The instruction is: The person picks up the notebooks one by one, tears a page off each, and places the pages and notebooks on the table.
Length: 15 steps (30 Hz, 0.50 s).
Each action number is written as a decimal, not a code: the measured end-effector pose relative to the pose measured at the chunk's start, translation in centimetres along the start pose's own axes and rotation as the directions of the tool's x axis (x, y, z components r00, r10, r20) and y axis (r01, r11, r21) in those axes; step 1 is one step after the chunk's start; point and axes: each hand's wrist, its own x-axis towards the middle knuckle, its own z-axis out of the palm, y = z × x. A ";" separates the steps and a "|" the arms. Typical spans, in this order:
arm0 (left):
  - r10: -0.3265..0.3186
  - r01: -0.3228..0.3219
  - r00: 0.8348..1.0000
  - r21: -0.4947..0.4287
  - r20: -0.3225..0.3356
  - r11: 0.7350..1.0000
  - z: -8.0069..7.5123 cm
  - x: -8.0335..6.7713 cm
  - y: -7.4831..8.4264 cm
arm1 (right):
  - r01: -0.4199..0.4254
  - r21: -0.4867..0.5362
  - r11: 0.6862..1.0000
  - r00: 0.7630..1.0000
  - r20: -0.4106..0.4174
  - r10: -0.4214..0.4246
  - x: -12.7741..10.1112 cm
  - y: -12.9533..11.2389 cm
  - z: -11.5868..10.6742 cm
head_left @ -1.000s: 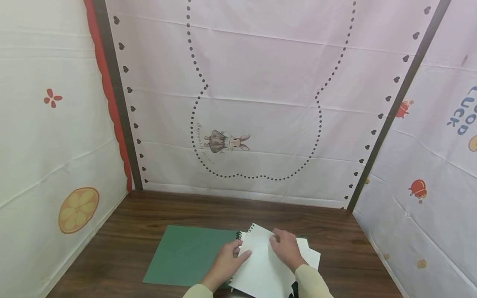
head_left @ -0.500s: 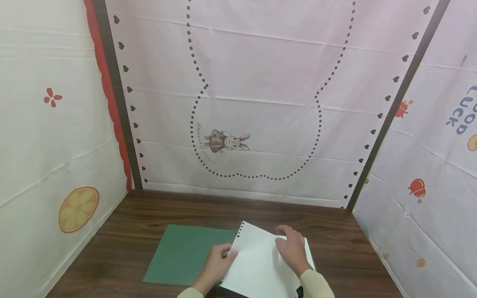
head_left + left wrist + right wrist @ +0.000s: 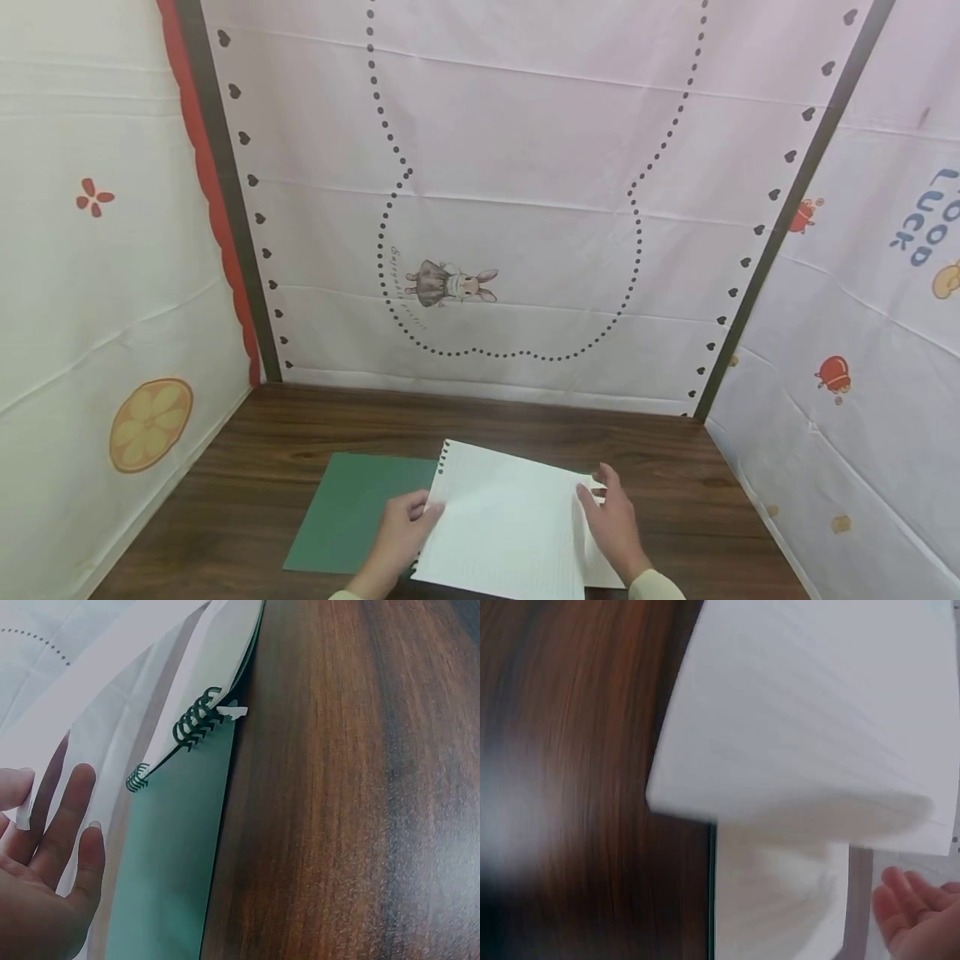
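Note:
A loose sheet of lined paper with a torn, punched left edge is held up over an opened spiral notebook. My left hand pinches that punched edge between thumb and fingers; in the left wrist view its other fingers spread behind the sheet. Beside the sheet's right edge is my right hand, fingers loosely bent and holding nothing. The right wrist view shows these fingers apart from the paper. The notebook's green cover lies to the left, and its dark spiral binding shows in the left wrist view.
A small white paper scrap sticks out at the spiral's end. White notebook pages lie under the loose sheet. The dark wooden table is bounded by patterned cloth walls at the back and both sides.
The sheet has moved left with my left hand and now covers the spiral in the head view. My right hand has shifted right, from over the sheet to its right edge.

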 end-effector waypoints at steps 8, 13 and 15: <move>-0.036 0.035 0.999 -0.035 -0.018 0.999 -0.6 -0.5 0.5 | -0.139 0.053 0.989 0.990 0.039 0.137 -1.0 -0.4 0.7; -0.059 0.058 0.998 -0.033 -0.027 0.998 -0.9 -0.7 0.2 | -0.090 0.013 0.996 0.996 0.008 0.090 -1.4 0.5 1.3; -0.074 0.073 0.997 -0.025 -0.030 0.997 -1.1 -0.7 -0.1 | -0.053 0.012 0.999 0.999 -0.001 0.053 -1.6 0.8 1.6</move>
